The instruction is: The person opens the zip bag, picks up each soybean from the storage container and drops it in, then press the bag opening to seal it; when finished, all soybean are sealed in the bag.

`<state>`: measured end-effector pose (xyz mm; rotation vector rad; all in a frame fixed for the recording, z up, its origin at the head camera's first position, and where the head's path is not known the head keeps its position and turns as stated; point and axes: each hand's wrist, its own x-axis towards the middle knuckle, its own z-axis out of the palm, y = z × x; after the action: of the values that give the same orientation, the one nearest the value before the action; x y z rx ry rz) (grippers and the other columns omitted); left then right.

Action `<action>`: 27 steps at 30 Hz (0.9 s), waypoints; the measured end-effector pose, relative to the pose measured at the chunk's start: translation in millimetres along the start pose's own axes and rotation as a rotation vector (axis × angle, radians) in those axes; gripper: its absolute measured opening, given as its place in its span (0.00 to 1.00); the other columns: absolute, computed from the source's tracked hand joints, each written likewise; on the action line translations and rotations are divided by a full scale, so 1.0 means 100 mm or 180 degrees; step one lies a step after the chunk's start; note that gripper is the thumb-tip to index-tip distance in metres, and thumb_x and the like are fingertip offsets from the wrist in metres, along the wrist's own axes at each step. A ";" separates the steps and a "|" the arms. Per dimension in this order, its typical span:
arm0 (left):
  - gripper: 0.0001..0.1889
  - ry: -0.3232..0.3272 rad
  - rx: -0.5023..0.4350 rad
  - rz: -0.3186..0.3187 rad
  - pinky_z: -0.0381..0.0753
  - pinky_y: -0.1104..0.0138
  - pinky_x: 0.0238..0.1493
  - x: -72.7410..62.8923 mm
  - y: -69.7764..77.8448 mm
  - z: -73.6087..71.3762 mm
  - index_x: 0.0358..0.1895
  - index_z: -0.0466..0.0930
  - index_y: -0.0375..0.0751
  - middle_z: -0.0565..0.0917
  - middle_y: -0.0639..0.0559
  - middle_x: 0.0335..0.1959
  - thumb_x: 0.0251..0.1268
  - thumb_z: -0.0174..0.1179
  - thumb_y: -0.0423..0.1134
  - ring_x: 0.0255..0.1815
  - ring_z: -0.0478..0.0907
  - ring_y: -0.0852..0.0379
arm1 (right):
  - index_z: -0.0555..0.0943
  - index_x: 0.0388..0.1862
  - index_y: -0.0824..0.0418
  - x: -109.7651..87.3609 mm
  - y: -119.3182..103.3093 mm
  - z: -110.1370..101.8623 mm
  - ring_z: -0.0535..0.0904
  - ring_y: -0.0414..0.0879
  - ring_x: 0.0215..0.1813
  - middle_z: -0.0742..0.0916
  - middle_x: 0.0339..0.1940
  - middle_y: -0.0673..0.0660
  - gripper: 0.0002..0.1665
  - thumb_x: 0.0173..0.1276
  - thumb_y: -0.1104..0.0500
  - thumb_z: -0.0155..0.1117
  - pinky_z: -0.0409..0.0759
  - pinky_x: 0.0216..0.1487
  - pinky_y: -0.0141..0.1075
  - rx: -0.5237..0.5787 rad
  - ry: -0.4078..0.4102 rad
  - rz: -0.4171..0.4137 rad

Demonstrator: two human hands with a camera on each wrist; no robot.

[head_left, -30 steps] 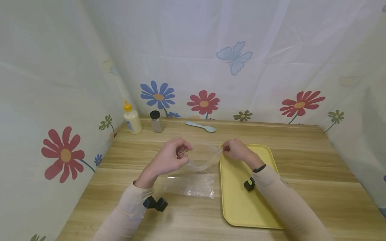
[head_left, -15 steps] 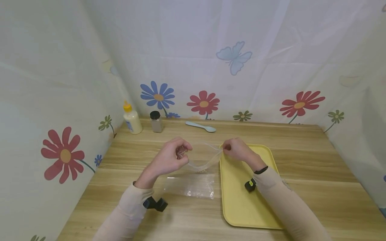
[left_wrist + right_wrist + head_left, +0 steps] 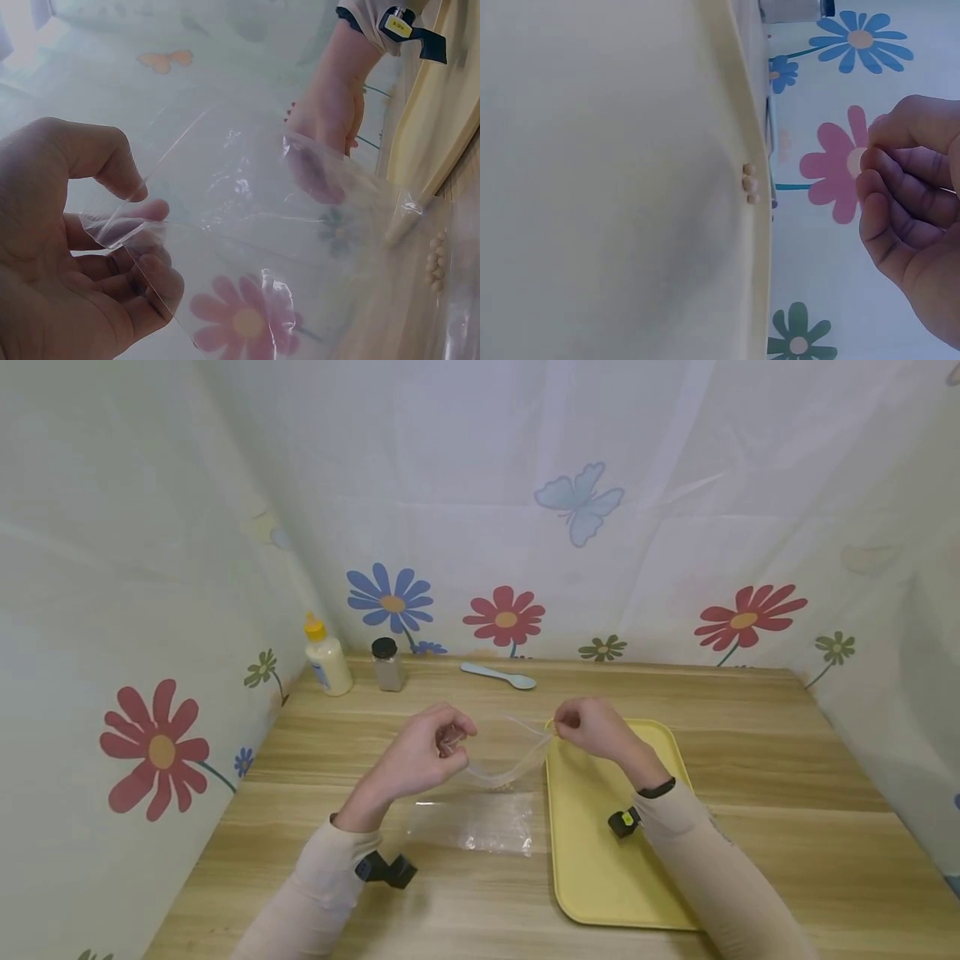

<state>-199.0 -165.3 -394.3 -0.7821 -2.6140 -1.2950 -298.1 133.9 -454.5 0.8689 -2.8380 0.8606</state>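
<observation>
Clear plastic bag (image 3: pixel 483 831) before us, its mouth spread above the wooden table (image 3: pixel 757 760), we find at far left a yellow-capped bottle (image 3: pixel 328 666) standing beside a black-lidded jar (image 3: pixel 387 670). Next we see the left hand (image 3: pixel 422 753), fingers loosely curled round the bag's left edge, with small beige balls (image 3: pixel 436 262) at the film, inside or behind we cannot tell, and a pale blue spoon (image 3: pixel 495 674) lying farther back. Rightmost, we see the right hand (image 3: pixel 596 727) pinching the bag's other edge over the yellow tray (image 3: pixel 622 885), three similar balls (image 3: pixel 750 184) lying just inside its rim.
</observation>
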 end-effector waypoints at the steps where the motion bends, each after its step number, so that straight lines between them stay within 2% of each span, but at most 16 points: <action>1: 0.14 0.0008 0.0008 0.0008 0.75 0.68 0.29 0.00 0.00 0.00 0.42 0.80 0.38 0.75 0.52 0.31 0.47 0.58 0.28 0.30 0.71 0.56 | 0.85 0.37 0.61 -0.01 -0.02 -0.01 0.79 0.41 0.33 0.86 0.30 0.52 0.07 0.63 0.60 0.63 0.80 0.36 0.36 0.0030 0.0016 0.0001; 12: 0.14 0.0030 0.0030 -0.0002 0.75 0.69 0.29 0.01 0.00 0.00 0.40 0.80 0.42 0.75 0.53 0.30 0.46 0.58 0.29 0.30 0.71 0.57 | 0.85 0.37 0.62 -0.10 -0.22 -0.14 0.78 0.42 0.33 0.86 0.32 0.52 0.07 0.63 0.60 0.63 0.79 0.36 0.36 0.0208 0.0291 -0.0169; 18: 0.14 0.0028 0.0011 -0.0015 0.74 0.70 0.28 0.01 0.01 0.01 0.40 0.80 0.42 0.74 0.52 0.30 0.46 0.58 0.28 0.30 0.71 0.57 | 0.84 0.36 0.61 -0.12 -0.28 -0.20 0.78 0.41 0.31 0.85 0.29 0.51 0.06 0.63 0.61 0.63 0.79 0.35 0.34 0.0197 0.0503 -0.0383; 27: 0.14 0.0021 0.0029 -0.0011 0.74 0.70 0.28 0.01 0.01 0.01 0.40 0.80 0.42 0.74 0.53 0.30 0.46 0.58 0.28 0.30 0.71 0.57 | 0.84 0.33 0.62 -0.14 -0.38 -0.27 0.78 0.41 0.31 0.85 0.29 0.52 0.03 0.62 0.64 0.64 0.82 0.35 0.42 0.0325 0.0794 -0.0664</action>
<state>-199.0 -163.8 -394.4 -0.7709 -2.6153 -1.2834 -269.4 128.6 -415.7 0.9717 -2.4605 1.0126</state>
